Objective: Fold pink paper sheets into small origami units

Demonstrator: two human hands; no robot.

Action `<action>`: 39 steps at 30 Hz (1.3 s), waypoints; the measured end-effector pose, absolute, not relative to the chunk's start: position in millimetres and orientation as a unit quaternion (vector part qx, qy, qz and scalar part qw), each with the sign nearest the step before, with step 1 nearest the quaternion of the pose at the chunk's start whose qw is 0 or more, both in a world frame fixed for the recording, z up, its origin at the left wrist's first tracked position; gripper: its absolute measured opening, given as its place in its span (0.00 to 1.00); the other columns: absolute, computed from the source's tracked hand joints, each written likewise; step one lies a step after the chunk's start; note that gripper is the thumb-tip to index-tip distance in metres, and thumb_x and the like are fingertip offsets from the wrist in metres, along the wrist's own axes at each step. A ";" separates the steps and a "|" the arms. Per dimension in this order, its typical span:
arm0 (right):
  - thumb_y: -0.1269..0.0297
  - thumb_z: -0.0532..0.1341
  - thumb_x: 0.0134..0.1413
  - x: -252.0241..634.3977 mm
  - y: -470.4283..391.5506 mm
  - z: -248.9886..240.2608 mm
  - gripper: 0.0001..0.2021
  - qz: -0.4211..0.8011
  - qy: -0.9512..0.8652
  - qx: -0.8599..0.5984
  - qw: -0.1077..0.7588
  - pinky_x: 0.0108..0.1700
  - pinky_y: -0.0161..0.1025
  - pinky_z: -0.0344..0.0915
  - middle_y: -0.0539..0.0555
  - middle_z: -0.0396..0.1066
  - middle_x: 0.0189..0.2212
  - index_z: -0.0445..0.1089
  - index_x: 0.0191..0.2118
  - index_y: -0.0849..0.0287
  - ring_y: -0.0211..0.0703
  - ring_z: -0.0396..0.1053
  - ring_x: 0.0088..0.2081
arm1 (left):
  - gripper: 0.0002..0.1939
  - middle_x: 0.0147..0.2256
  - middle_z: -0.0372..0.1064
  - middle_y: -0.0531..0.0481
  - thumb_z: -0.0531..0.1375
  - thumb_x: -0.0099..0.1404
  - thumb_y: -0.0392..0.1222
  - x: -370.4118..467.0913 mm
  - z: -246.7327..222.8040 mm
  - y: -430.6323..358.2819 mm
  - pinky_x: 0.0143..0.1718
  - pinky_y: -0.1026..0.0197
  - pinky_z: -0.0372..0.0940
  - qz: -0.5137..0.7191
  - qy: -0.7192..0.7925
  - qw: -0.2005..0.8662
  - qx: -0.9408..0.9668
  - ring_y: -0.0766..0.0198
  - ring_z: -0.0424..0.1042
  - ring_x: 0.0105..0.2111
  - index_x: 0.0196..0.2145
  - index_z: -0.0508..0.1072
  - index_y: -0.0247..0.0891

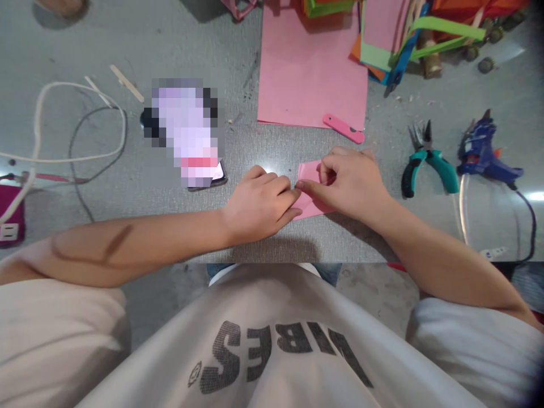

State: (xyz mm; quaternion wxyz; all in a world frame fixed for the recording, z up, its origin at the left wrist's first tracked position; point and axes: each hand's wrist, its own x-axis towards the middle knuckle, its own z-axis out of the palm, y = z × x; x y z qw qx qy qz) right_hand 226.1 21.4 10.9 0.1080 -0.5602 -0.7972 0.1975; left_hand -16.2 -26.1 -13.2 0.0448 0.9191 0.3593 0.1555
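A small folded piece of pink paper (314,207) lies on the grey table near its front edge. My left hand (264,203) is closed at the paper's left end, with fingers curled and fingertips pressing on its edge. From the right, my right hand (355,182) pinches the same paper between thumb and curled index finger. The two hands almost touch over it and cover parts of it. Just beyond my right hand is a pink cutter (343,128), lying partly on large pink sheets (312,68).
Teal-handled pliers (429,164) and a blue glue gun (488,153) with its cable lie at the right. A phone (219,174) and white cable (37,122) are at the left. Coloured paper strips (446,28) are piled at the back right.
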 end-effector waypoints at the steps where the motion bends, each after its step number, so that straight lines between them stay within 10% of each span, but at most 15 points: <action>1: 0.44 0.74 0.62 224.9 21.3 10.7 0.28 0.196 -0.795 -0.564 0.110 0.45 0.53 0.56 0.53 0.70 0.29 0.61 0.24 0.53 0.49 0.67 0.33 | 0.19 0.39 0.81 0.43 0.59 0.84 0.52 -16.1 -13.0 -26.3 0.45 0.48 0.61 0.153 0.360 0.048 0.919 0.52 0.78 0.39 0.51 0.85 0.35; 15: 0.45 0.77 0.56 218.8 23.8 13.8 0.27 0.214 -0.770 -0.591 0.110 0.42 0.52 0.59 0.52 0.72 0.29 0.61 0.25 0.51 0.49 0.68 0.33 | 0.15 0.33 0.81 0.48 0.68 0.77 0.54 -13.7 -5.8 -25.4 0.46 0.48 0.63 0.142 0.439 0.166 0.871 0.53 0.80 0.35 0.44 0.82 0.37; 33: 0.42 0.77 0.55 218.8 27.7 12.7 0.29 0.219 -0.762 -0.602 0.097 0.40 0.50 0.58 0.50 0.72 0.27 0.61 0.25 0.52 0.46 0.67 0.30 | 0.16 0.22 0.72 0.52 0.58 0.78 0.27 -15.4 -9.7 -51.9 0.30 0.57 0.52 0.142 0.248 -0.148 0.947 0.64 0.66 0.20 0.58 0.81 0.24; 39: 0.42 0.77 0.55 220.1 28.0 10.8 0.28 0.205 -0.773 -0.593 0.094 0.40 0.49 0.56 0.50 0.72 0.28 0.62 0.25 0.53 0.47 0.67 0.32 | 0.13 0.26 0.72 0.49 0.60 0.80 0.31 -11.6 0.8 -51.8 0.27 0.55 0.56 0.166 0.252 -0.182 0.936 0.63 0.67 0.23 0.37 0.83 0.30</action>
